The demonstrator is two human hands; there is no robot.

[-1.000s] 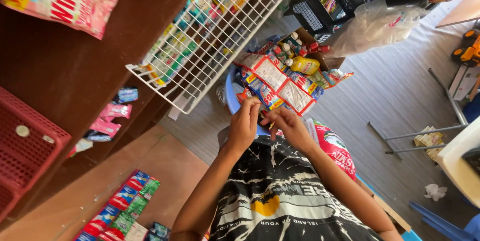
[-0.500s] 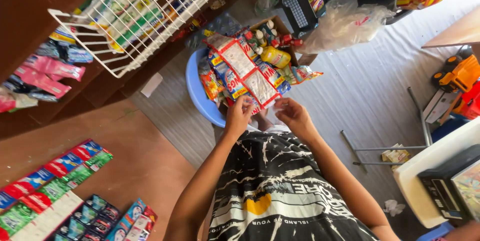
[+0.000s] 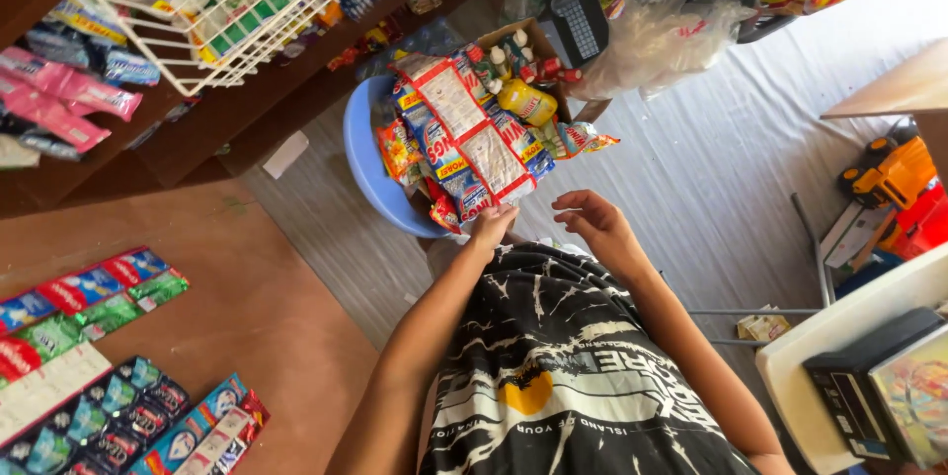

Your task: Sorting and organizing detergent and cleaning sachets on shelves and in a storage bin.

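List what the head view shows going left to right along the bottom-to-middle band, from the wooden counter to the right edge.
Sachet strips on the wooden counter → left hand → right hand → yellow toy truck.

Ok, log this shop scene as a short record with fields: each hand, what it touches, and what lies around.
left hand: fingers on the lower end of the sachet strips
right hand: open, palm up, holding nothing, just right of the strips
strips: red-edged, lying across a heap of packets in a blue basin
behind basin: cardboard box with bottles, a yellow one among them
upper left: white wire rack on a brown shelf
lower left: sachet strips laid on a brown counter
right: orange toy truck
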